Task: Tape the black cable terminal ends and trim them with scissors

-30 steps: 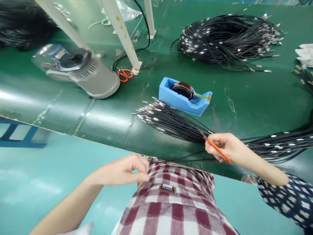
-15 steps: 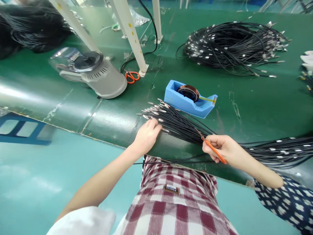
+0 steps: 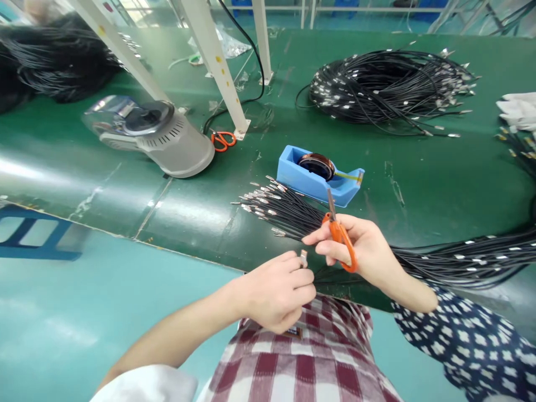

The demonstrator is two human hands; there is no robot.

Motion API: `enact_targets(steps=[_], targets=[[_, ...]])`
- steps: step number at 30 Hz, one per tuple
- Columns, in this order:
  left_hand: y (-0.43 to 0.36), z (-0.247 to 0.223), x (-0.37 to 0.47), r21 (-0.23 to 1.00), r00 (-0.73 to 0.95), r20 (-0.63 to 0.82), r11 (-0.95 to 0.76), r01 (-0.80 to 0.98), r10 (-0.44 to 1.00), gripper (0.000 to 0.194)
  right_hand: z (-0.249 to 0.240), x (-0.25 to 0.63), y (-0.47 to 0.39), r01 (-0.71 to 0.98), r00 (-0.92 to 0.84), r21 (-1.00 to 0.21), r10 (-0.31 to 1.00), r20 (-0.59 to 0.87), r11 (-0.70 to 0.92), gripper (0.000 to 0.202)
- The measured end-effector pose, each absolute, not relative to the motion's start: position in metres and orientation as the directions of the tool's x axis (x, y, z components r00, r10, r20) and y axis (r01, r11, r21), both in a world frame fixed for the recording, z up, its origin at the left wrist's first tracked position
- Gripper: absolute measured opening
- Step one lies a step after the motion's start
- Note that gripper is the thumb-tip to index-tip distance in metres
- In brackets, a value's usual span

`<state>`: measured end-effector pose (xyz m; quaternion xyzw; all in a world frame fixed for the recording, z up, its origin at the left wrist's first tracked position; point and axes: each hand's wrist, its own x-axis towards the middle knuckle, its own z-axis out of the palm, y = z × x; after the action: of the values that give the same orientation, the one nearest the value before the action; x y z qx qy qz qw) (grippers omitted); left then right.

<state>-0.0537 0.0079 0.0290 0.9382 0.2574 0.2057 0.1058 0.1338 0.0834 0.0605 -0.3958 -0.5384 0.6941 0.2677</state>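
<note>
My left hand is closed near the table's front edge, with a small silver-tipped cable end poking up between thumb and fingers. Orange-handled scissors are in my right hand, their blades pointing up and away. Its fingers are close to my left hand, over the bundle. The bundle of black cables with silver tips lies on the green table and runs right beneath my right hand. Just behind the bundle sits a blue tape dispenser with a brown tape roll.
A grey machine stands at left beside another pair of orange scissors and white posts. A large cable coil lies at the back right, dark cable heaps at the far left. A blue stool is below.
My left hand has left the cable tips and moved right and toward my body, with a cable end now in it. The scissors in my right hand have swung upright and moved left.
</note>
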Motion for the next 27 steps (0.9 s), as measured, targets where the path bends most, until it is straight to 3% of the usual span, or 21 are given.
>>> enact_targets(steps=[7,9,11,12,14,16,18,20,23,27], targets=[[0.013,0.027,-0.034,0.216,0.818,0.313,-0.874,0.434,0.483,0.010,0.056,0.148,0.079,0.155,-0.503,-0.949,0.805,-0.315,-0.274,0.030],[0.007,0.026,-0.033,0.269,0.745,0.425,-0.857,0.439,0.515,0.013,0.050,0.157,0.079,0.120,-0.489,-0.943,0.808,-0.328,-0.310,0.031],[0.000,0.022,-0.031,0.452,0.533,0.525,-0.748,0.486,0.663,0.024,0.045,0.163,0.079,0.086,-0.478,-0.939,0.813,-0.333,-0.334,0.032],[-0.003,0.021,-0.029,0.605,0.390,0.490,-0.626,0.492,0.780,0.027,0.043,0.165,0.078,0.080,-0.475,-0.938,0.814,-0.334,-0.338,0.032],[-0.005,0.019,-0.025,0.877,0.211,0.238,-0.303,0.372,0.948,0.023,0.040,0.168,0.078,0.069,-0.474,-0.943,0.821,-0.319,-0.327,0.032],[-0.004,0.019,-0.020,0.985,0.225,-0.046,0.007,0.173,0.973,0.012,0.039,0.168,0.077,0.064,-0.482,-0.949,0.823,-0.300,-0.309,0.029],[-0.001,0.021,-0.016,0.984,0.258,-0.179,0.172,0.052,0.949,0.006,0.039,0.169,0.075,0.056,-0.492,-0.954,0.823,-0.284,-0.295,0.028],[0.001,0.023,-0.014,0.985,0.200,-0.170,0.161,0.062,0.965,0.004,0.038,0.170,0.074,0.046,-0.502,-0.954,0.819,-0.277,-0.295,0.027],[0.001,0.022,-0.014,0.974,0.102,0.005,-0.028,0.224,0.995,0.006,0.038,0.174,0.074,0.037,-0.499,-0.956,0.824,-0.269,-0.290,0.025],[-0.003,0.017,-0.014,0.907,0.110,0.200,-0.226,0.354,0.974,0.008,0.038,0.181,0.073,0.065,-0.468,-0.956,0.837,-0.283,-0.287,0.025]])
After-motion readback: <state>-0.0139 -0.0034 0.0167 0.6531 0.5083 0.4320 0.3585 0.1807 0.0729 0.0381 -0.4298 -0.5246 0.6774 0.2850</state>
